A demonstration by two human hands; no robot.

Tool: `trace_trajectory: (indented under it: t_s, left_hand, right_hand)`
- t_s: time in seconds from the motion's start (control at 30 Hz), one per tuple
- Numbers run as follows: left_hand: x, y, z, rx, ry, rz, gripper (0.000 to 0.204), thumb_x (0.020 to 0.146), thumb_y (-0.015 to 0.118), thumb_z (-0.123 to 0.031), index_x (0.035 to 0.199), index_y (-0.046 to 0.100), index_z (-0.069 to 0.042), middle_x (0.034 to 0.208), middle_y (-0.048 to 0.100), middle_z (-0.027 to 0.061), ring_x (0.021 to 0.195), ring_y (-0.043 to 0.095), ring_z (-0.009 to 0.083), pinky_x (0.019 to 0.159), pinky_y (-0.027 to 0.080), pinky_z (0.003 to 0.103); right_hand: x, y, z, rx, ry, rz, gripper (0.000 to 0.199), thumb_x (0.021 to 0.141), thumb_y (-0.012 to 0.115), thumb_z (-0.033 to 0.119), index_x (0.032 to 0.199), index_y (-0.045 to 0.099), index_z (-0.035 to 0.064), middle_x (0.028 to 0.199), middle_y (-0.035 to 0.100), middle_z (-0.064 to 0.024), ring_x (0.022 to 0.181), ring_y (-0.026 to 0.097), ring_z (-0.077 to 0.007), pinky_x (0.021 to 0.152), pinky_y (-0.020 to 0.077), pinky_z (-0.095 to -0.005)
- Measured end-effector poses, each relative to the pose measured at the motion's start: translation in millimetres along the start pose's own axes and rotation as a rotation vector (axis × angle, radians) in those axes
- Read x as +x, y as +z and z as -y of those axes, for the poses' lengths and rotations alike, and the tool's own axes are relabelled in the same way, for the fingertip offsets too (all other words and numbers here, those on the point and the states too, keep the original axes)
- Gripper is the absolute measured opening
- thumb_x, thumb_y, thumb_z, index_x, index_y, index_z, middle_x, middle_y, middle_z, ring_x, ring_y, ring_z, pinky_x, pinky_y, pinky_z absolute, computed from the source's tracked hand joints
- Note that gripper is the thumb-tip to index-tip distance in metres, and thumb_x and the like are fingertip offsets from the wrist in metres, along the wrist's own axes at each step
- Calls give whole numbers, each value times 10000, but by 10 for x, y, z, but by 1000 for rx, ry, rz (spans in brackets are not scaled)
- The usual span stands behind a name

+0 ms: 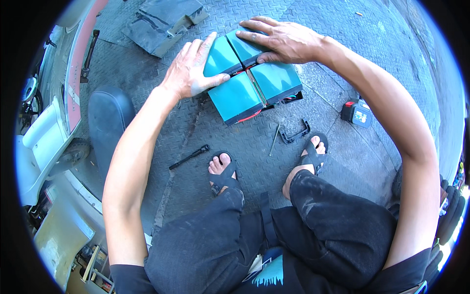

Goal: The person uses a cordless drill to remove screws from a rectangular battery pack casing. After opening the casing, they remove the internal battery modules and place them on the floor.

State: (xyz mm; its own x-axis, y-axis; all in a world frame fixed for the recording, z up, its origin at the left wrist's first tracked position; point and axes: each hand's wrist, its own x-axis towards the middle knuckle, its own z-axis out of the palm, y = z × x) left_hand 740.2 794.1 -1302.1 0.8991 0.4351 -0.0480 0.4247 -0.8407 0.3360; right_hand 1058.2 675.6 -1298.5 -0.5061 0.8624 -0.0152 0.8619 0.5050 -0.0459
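Note:
Several teal box-shaped batteries sit in a tight block on the floor ahead of me, with a cross-shaped gap between them. My left hand (191, 68) clasps the far-left battery (221, 58), fingers along its outer side and thumb at the gap by the near-left battery (236, 99). Over the far-right battery (241, 48) lies my right hand (284, 40), fingers across its top and thumb on its near edge. Touching neither hand is the near-right battery (276, 81). A red wire (249, 117) shows along the block's near side, and a dark tray partly shows beneath.
Between block and feet lie a black bracket-like handle (297, 134), a thin metal rod (274, 140) and a black bar-shaped tool (190, 157). A power-tool battery pack (359, 113) stands at right. A dark case (164, 24) lies far left, near a black padded seat (111, 112).

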Motion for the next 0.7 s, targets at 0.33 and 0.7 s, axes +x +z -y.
trace_trajectory:
  t_s: [0.33, 0.7]
  left_hand:
    - [12, 3, -5, -24, 20, -24, 1144, 878, 775, -700, 1737, 332, -90, 1384, 573, 208, 1297, 569, 406, 1162, 473, 523]
    - [-25, 14, -63, -11, -24, -22, 1122, 887, 797, -680, 1749, 327, -137, 1433, 546, 183, 1369, 534, 384, 1190, 471, 524]
  right_hand:
    - [29, -151, 106, 47, 41, 60, 787, 1094, 632, 505, 1738, 341, 159, 1744, 406, -177, 1604, 408, -396, 1315, 436, -496]
    - [61, -200, 200, 79, 110, 42, 787, 1043, 736, 469, 1691, 409, 163, 1706, 461, -171, 1575, 454, -383, 1242, 521, -500]
